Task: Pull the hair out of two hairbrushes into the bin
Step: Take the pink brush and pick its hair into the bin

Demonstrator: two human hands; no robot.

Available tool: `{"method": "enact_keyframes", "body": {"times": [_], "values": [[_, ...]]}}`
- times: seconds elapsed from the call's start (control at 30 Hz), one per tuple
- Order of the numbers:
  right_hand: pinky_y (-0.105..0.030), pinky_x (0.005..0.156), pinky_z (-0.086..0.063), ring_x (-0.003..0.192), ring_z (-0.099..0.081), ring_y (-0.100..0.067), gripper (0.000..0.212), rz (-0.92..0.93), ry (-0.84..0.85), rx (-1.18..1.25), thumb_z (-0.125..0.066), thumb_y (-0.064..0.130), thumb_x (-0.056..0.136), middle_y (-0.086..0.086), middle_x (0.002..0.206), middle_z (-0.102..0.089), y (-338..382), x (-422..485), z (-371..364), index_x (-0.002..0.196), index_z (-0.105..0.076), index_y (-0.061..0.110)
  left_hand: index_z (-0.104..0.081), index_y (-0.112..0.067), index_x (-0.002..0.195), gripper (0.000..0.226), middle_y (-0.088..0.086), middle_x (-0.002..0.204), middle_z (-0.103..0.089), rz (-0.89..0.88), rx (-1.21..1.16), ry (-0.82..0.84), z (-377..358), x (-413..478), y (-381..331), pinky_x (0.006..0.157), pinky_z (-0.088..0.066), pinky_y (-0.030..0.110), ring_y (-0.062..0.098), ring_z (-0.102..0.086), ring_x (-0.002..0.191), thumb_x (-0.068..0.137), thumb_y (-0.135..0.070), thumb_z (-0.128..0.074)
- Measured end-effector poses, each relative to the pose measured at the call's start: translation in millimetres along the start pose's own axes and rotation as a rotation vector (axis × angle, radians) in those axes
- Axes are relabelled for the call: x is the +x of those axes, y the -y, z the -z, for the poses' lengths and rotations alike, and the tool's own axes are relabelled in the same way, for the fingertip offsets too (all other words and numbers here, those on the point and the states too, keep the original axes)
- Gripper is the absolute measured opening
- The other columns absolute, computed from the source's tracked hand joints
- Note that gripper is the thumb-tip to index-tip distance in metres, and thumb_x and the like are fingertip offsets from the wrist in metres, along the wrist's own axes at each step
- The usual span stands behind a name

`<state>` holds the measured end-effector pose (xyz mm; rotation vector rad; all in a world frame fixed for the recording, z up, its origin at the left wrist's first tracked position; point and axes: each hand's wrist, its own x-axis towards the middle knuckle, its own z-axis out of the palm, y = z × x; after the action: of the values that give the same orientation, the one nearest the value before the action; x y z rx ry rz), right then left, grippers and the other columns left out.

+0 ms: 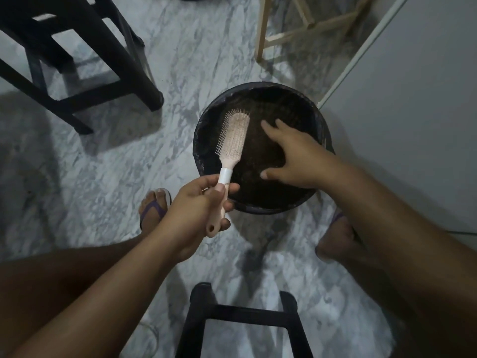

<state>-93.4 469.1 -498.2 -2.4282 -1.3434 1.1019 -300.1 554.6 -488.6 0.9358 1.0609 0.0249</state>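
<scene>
Head view: the left hand's fingers (228,188) curl round the handle of a hairbrush (233,135), thumb laid across the front, so the left hand (201,202) grips it firmly. The brush is pale pink plastic, a long oval paddle with a white collar where head meets handle and a hanging hole at the handle's end. Its thin, ball-tipped pins point left and up; whether hair lies among them is hard to tell. The head is held over the left side of the bin (271,209).

The right hand (296,156) hovers palm down above the bin's mouth, fingers (268,127) spread and straight, holding nothing.

The bin is round and black, lined with a dark crinkled bag, its inside dim. It stands on a grey-veined marble floor (103,177). A purple-strapped flip-flop (152,210) sits by it. Further out are a black stool (77,60), a pale wooden frame (296,34) and a smooth white panel (413,112).
</scene>
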Motion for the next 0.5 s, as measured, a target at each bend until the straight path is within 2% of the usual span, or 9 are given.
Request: {"method": "enact_keyframes", "body": {"times": [0.07, 0.13, 0.17, 0.23, 0.33, 0.4, 0.5], "values": [[-0.030, 0.117, -0.025, 0.149, -0.025, -0.023, 0.100, 0.145, -0.204, 0.101, -0.080, 0.036, 0.079, -0.011, 0.162, -0.021, 8.2, -2.7, 3.2, 0.157, -0.017, 0.027, -0.058, -0.005, 0.125, 0.025, 0.008, 0.110, -0.071, -0.023, 0.044, 0.015, -1.8, -0.4, 1.4, 0.052, -0.046, 0.030, 0.011, -0.055, 0.064, 0.103, -0.008, -0.048], [-0.031, 0.106, -0.045, 0.133, -0.046, -0.019, 0.089, 0.230, -0.415, 0.200, -0.076, 0.034, 0.083, -0.008, 0.148, -0.044, 13.8, -2.5, 2.5, 0.155, -0.025, 0.024, -0.058, -0.007, 0.125, 0.025, 0.007, 0.109, -0.071, -0.042, 0.075, 0.030, -3.6, -1.1, 2.0, 0.054, -0.047, 0.031, 0.012, -0.055, 0.065, 0.102, -0.008, -0.049], [-0.030, 0.099, -0.049, 0.122, -0.053, -0.017, 0.085, 0.237, -0.482, 0.216, -0.075, 0.035, 0.084, -0.007, 0.137, -0.052, 15.2, -0.9, 1.5, 0.154, -0.029, 0.023, -0.058, -0.008, 0.125, 0.025, 0.007, 0.108, -0.072, -0.050, 0.084, 0.039, -4.2, -1.5, 2.0, 0.055, -0.046, 0.032, 0.012, -0.055, 0.066, 0.102, -0.008, -0.049], [-0.024, 0.092, -0.050, 0.103, -0.058, -0.013, 0.073, 0.221, -0.546, 0.240, -0.076, 0.034, 0.083, -0.005, 0.117, -0.059, 13.7, 3.9, 0.6, 0.148, -0.043, 0.021, -0.058, -0.009, 0.125, 0.025, 0.006, 0.107, -0.072, -0.070, 0.105, 0.055, -4.4, -1.9, 2.4, 0.055, -0.046, 0.033, 0.013, -0.055, 0.066, 0.102, -0.008, -0.049], [-0.015, 0.081, -0.053, 0.085, -0.065, -0.007, 0.032, 0.214, -0.609, 0.366, -0.081, 0.027, 0.080, -0.001, 0.103, -0.067, 8.3, 6.6, 3.9, 0.110, -0.075, 0.017, -0.059, -0.009, 0.124, 0.024, 0.005, 0.106, -0.073, -0.092, 0.131, 0.068, -3.7, -2.8, 3.7, 0.055, -0.044, 0.034, 0.013, -0.054, 0.067, 0.102, -0.008, -0.049], [-0.011, 0.080, -0.052, 0.081, -0.066, -0.001, 0.015, 0.223, -0.667, 0.387, -0.079, 0.023, 0.081, 0.002, 0.094, -0.072, 7.0, 4.5, 7.1, 0.095, -0.079, 0.016, -0.059, -0.010, 0.124, 0.024, 0.005, 0.106, -0.073, -0.097, 0.141, 0.071, -3.2, -4.1, 4.7, 0.055, -0.043, 0.034, 0.012, -0.054, 0.066, 0.102, -0.008, -0.048], [-0.010, 0.081, -0.052, 0.081, -0.069, 0.000, 0.010, 0.204, -0.732, 0.440, -0.077, 0.019, 0.083, 0.008, 0.086, -0.075, 6.7, -1.1, 16.5, 0.091, -0.080, 0.015, -0.059, -0.010, 0.123, 0.024, 0.006, 0.108, -0.072, -0.091, 0.105, 0.055, -3.0, -4.7, 4.6, 0.055, -0.044, 0.033, 0.013, -0.054, 0.067, 0.103, -0.008, -0.048]]}}
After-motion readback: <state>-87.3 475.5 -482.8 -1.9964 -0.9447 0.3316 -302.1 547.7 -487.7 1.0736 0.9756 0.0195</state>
